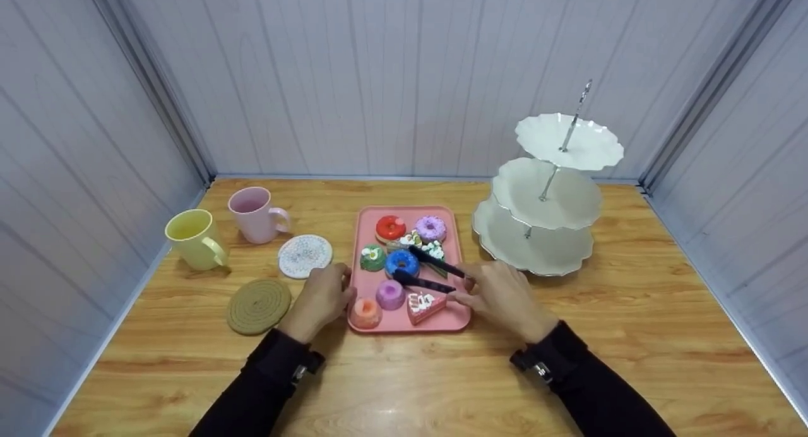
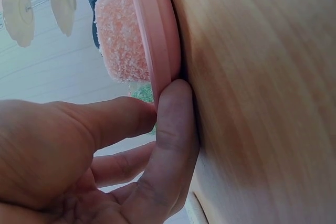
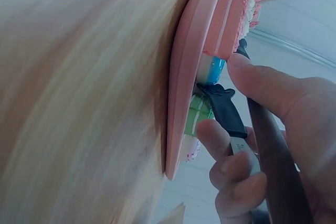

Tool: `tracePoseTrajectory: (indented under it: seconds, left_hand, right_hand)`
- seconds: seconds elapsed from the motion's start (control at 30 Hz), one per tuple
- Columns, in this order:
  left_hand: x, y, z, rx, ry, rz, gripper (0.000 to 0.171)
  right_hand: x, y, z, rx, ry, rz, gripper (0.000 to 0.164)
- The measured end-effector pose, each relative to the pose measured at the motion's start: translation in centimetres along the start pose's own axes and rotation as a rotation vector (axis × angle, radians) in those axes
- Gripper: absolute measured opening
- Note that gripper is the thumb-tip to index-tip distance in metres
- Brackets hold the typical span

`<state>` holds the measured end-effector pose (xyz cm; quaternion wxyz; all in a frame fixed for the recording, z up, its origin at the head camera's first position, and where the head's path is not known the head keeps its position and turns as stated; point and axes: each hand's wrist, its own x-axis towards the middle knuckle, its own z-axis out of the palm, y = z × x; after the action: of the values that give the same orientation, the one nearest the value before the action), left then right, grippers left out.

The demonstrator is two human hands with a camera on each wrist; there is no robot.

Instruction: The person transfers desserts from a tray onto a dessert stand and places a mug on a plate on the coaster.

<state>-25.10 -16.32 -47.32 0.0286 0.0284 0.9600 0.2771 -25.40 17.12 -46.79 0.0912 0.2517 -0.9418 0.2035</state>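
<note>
A pink tray (image 1: 367,222) of toy sweets lies on the wooden table. My left hand (image 1: 323,297) pinches its left rim between thumb and fingers, as the left wrist view shows. In my right hand (image 1: 505,298) is a pair of tongs (image 1: 442,264) with black tips, held over the tray. The tips are spread at the blue donut (image 1: 413,258), one at its far side and one at its near side; I cannot tell whether they touch it. Near the right hand lies a pink cake slice (image 1: 426,311). A purple pudding-shaped sweet (image 1: 391,296) sits beside the near tip.
Other sweets include a red donut (image 1: 386,232), a lilac donut (image 1: 431,225), a green dome (image 1: 372,260) and an orange sweet (image 1: 367,316). A white three-tier stand (image 1: 505,241) rises at right. Left stand yellow (image 1: 196,251) and pink (image 1: 255,222) mugs, with two round coasters (image 1: 259,307).
</note>
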Motion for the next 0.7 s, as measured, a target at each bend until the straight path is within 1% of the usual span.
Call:
tracePoseTrajectory:
  seconds: [0.23,0.47,0.57,0.7]
  left_hand:
    - [0.0,0.0,0.0,-0.002,0.011,0.012,0.025]
    - [-0.1,0.1,-0.2,0.000,0.032,0.047,0.024]
    - [-0.2,0.1,-0.2,0.002,0.036,0.059,0.023]
    - [-0.3,0.0,-0.1,-0.019,0.026,0.040,0.023]
  right_hand:
    - [-0.2,0.2,-0.4,0.028,0.010,0.005,0.044]
    - [-0.1,0.4,-1.0,0.017,0.036,-0.039,0.041]
    - [-0.1,0.4,-1.2,0.021,0.039,-0.030,0.043]
    - [-0.1,0.3,-1.5,0.027,0.032,-0.006,0.040]
